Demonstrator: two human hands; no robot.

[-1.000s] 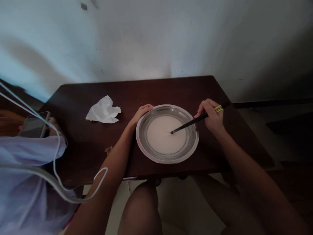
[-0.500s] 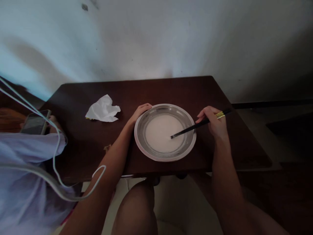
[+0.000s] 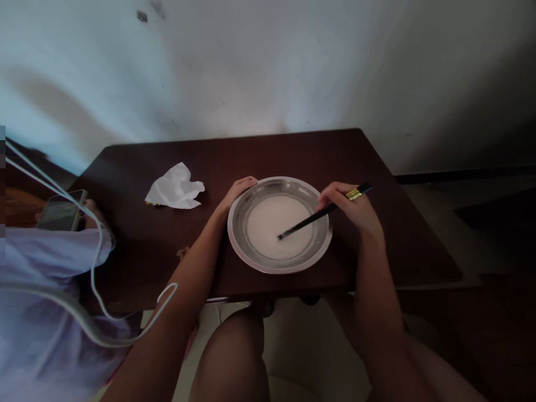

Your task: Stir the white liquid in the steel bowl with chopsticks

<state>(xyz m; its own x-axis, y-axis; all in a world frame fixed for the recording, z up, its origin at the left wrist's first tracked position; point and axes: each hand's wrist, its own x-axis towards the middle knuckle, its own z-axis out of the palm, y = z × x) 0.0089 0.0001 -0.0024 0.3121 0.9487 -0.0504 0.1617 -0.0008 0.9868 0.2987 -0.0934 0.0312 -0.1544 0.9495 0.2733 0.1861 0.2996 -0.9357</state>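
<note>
A wide stainless steel bowl (image 3: 239, 224) sits near the table's front edge, holding a thick-looking white liquid (image 3: 270, 218). My left hand (image 3: 238, 191) grips the bowl's far left rim; its thumb is hidden from view. In my right hand (image 3: 354, 207), over the right rim, is a pair of black chopsticks (image 3: 307, 219) with gold bands near the top. The chopsticks lie close together and slant down to the left, their tips in the white liquid near the middle of the bowl.
A crumpled white plastic bag (image 3: 176, 187) lies left on the dark table (image 3: 268, 153). A small brown scrap (image 3: 182, 253) is beside my left forearm. At far left, another person's sleeve (image 3: 54, 251) and hand with a phone (image 3: 61, 211) show. White cables (image 3: 100, 240) hang across the left.
My right hand has moved left, bringing the chopsticks further across the bowl, their tips now nearer the middle of the liquid. My left hand stays on the rim.
</note>
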